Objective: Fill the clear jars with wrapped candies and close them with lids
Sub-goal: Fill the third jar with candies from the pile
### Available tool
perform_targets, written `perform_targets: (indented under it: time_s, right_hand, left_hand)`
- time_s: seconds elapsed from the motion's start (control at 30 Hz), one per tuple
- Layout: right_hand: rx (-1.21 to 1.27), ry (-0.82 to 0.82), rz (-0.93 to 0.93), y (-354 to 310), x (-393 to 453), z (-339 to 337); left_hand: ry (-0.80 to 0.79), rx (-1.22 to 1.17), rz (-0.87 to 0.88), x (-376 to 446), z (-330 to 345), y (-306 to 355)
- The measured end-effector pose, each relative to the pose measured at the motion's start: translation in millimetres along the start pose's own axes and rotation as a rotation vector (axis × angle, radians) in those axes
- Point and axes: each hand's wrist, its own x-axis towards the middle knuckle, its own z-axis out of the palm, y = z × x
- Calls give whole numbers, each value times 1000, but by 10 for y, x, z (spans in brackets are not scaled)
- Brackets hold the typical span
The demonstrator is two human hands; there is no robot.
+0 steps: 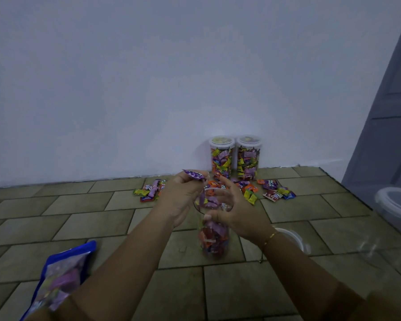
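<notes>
Fingers [196,176] of our left hand [183,198] pinch a purple candy [194,174] just above the open jar [214,228] our right hand [236,212] grips on the floor [125,228], mid-fill, so next we drop it into the mouth.

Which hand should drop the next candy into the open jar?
Left, probably. The left hand already pinches a purple candy beside the open jar's mouth, while the right hand grips the jar and steadies it.
</notes>
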Motion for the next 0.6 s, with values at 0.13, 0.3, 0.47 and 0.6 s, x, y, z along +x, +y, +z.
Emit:
perform_targets:
  time_s: [0.13,0.3,0.47,0.6]
  right_hand:
    - [6,-6,0,16,4,6]
    - [51,3,-5,15,3,37]
    - [-6,12,-10,35,36,102]
    - [48,-57,-5,21,16,171]
  left_hand:
    - [6,80,33,10,-11,-7]
    - [-2,161,49,6,15,-2]
    - [16,175,84,3,-33,-3]
    - [84,141,69,44,-127,-5]
